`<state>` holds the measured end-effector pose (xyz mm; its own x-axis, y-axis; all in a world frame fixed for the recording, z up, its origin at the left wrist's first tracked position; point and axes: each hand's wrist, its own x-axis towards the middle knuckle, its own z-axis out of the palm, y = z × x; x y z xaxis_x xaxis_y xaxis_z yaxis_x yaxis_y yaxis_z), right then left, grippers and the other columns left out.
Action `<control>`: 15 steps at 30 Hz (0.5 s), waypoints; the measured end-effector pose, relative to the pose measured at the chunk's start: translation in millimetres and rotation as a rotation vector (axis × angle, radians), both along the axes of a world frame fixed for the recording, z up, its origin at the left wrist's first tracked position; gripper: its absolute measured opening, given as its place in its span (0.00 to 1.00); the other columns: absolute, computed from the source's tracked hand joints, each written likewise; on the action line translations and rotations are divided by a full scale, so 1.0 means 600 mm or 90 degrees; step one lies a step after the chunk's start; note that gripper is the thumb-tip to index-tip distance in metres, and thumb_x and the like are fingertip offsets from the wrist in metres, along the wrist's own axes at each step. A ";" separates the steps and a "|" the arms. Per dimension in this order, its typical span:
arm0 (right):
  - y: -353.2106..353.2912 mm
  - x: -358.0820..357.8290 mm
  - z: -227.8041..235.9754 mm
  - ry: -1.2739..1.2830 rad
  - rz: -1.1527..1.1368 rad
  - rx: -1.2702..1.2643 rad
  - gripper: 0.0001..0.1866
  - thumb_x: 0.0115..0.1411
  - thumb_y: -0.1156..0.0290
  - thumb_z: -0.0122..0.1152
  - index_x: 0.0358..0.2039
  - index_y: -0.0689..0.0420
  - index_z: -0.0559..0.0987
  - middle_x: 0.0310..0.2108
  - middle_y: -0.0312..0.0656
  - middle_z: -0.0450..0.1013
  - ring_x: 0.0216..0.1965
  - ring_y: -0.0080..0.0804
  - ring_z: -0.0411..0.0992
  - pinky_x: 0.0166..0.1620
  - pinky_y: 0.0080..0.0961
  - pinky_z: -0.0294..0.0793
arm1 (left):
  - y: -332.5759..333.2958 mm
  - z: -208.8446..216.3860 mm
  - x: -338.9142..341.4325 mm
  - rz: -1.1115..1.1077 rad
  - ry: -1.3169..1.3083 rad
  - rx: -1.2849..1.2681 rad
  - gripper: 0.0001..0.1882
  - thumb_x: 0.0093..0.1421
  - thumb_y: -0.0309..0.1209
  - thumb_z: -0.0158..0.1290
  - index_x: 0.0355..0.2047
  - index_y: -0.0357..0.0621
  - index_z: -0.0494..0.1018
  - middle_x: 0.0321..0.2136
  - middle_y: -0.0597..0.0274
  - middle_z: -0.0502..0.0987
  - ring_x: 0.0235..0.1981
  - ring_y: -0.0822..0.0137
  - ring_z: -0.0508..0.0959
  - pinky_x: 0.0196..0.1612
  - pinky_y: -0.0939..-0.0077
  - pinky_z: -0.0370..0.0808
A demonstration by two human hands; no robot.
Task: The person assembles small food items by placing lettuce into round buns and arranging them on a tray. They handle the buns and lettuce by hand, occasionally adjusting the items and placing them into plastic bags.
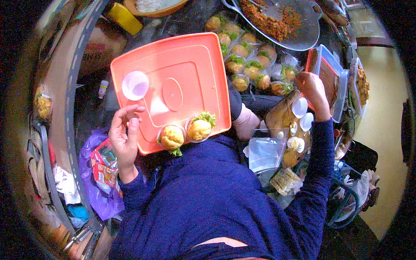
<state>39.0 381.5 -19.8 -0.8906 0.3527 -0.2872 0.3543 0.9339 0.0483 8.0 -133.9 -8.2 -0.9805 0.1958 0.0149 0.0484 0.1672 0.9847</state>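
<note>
An orange plastic lid (208, 56) lies across my lap, one white paper cup (135, 85) empty on its left part. Along its near edge sit two filled buns in paper cups, a left bun (172, 137) and a right bun (199, 129), both with lettuce sticking out. My left hand (125, 141) hovers at the lid's left edge, fingers apart, holding nothing. Out to the right, my right hand (313, 92) is at a clear container (328, 82) with an orange-red rim; its fingers are curled, and anything in them is hidden.
A wooden board (277, 116) at right carries sliced boiled egg (293, 143) and paper cups. Behind it lie several bagged buns (252, 69) and a wok (310, 32) of reddish-brown filling. Clear plastic bags (265, 154) lie right of my lap, a purple bag (89, 169) at left.
</note>
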 end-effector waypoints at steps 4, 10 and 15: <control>-0.095 0.041 0.035 0.269 0.047 -0.324 0.07 0.49 0.72 0.63 0.31 0.56 0.80 0.29 0.47 0.77 0.30 0.42 0.77 0.36 0.33 0.75 | 0.004 0.002 0.006 -0.020 0.016 -0.121 0.11 0.62 0.26 0.49 0.45 0.39 0.72 0.36 0.62 0.78 0.35 0.77 0.73 0.39 0.81 0.68; -0.270 0.172 0.034 -0.157 0.247 -0.102 0.12 0.46 0.67 0.63 0.33 0.54 0.77 0.40 0.42 0.67 0.46 0.42 0.67 0.39 0.33 0.76 | 0.071 -0.003 0.018 -0.201 -0.007 -0.120 0.11 0.59 0.29 0.55 0.41 0.41 0.75 0.30 0.64 0.78 0.28 0.74 0.75 0.33 0.78 0.69; -0.251 0.187 0.031 -0.054 0.195 -0.155 0.08 0.45 0.70 0.65 0.26 0.56 0.76 0.38 0.43 0.66 0.44 0.43 0.65 0.42 0.35 0.69 | 0.149 0.004 0.024 -0.393 0.058 -0.076 0.10 0.57 0.28 0.55 0.39 0.41 0.76 0.29 0.59 0.78 0.27 0.66 0.76 0.33 0.72 0.72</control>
